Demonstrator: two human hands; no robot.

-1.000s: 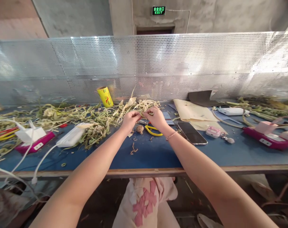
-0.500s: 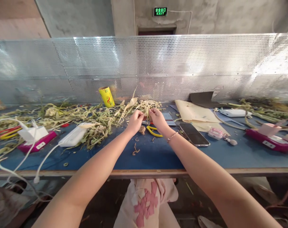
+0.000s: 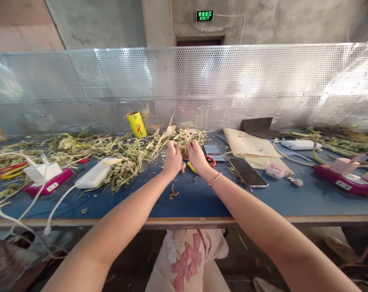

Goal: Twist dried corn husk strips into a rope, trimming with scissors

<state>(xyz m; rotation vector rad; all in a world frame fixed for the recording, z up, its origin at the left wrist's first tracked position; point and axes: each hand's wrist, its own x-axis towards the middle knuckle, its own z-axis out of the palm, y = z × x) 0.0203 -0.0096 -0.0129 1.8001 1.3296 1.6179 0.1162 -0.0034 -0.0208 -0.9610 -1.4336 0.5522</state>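
My left hand (image 3: 172, 157) is closed in a fist over the middle of the blue table. Close beside it, with a small gap between, my right hand (image 3: 197, 156) is closed too, a beaded bracelet on its wrist. The fingers turn away from me, so anything they grip is hidden. Just behind both hands lies a heap of pale dried plant scraps (image 3: 190, 135). A hand tool with a red handle loop (image 3: 210, 161) and a yellow one is partly covered by my right hand. Between the wrists sits a small brown bit (image 3: 183, 166), perhaps twine.
Withered leaves (image 3: 125, 172), a white power bank (image 3: 95, 173) and a magenta socket block (image 3: 50, 184) lie left. A yellow tube (image 3: 136, 125) stands behind. To the right are a phone (image 3: 248, 172), a pink earphone case (image 3: 275, 170) and brown paper (image 3: 251, 142). A perforated metal screen (image 3: 111, 89) closes the back.
Both hands have turned from a fingertip pinch into closed fists. My right hand has shifted slightly left, baring more of the red handle and the card behind it.
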